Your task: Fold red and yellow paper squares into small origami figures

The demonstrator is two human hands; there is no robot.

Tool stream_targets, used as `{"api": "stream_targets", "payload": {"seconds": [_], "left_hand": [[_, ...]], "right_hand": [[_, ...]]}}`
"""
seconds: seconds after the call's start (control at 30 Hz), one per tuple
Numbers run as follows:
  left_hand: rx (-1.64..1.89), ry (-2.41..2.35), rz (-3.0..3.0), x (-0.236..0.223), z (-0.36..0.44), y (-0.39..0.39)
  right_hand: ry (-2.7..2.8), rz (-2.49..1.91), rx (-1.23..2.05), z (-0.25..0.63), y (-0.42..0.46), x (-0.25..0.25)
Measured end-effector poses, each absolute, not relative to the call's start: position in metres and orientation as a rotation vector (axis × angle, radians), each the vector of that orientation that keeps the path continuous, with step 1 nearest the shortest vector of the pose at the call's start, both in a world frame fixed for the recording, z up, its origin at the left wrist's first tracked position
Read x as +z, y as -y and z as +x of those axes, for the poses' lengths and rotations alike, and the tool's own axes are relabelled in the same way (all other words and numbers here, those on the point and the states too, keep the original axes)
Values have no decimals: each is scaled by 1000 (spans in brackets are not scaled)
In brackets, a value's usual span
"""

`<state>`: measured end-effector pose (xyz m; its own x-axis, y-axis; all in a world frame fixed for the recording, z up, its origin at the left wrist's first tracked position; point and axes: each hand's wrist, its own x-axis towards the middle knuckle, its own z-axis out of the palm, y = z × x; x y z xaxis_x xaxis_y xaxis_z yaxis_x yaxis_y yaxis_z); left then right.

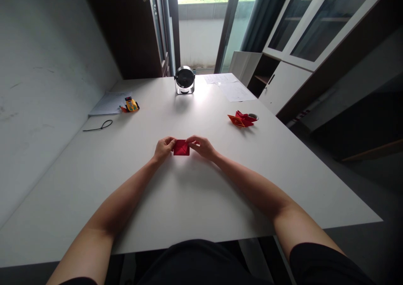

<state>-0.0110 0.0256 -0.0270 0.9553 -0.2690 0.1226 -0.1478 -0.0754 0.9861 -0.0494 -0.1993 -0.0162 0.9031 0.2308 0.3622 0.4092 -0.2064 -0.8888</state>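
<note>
A small folded square of red paper (181, 148) with diagonal creases is between my hands, over the middle of the white table. My left hand (164, 147) pinches its left edge between thumb and fingers. At the upper right corner, the thumb and index finger of my right hand (201, 145) close on the paper. Farther right lies a group of folded red paper pieces (244, 118) with an orange folded piece (236, 121) leaning in front. A round grey object, partly hidden, sits behind them.
A round black lamp-like device (184, 78) on a metal stand is at the back of the white table (189, 201). At left are a yellow toy (131, 104), paper sheets (108, 103) and a black cable tie (102, 127). More printed sheets (236, 92) lie back right.
</note>
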Motion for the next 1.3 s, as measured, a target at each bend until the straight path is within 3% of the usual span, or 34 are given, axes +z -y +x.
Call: {"api": "stream_targets", "payload": {"seconds": [0.67, 1.3], "left_hand": [[-112, 438, 1523, -21, -16, -20], [112, 496, 1818, -26, -18, -22]], "right_hand": [[298, -1908, -326, -39, 205, -27], [233, -1891, -291, -40, 203, -25]]}}
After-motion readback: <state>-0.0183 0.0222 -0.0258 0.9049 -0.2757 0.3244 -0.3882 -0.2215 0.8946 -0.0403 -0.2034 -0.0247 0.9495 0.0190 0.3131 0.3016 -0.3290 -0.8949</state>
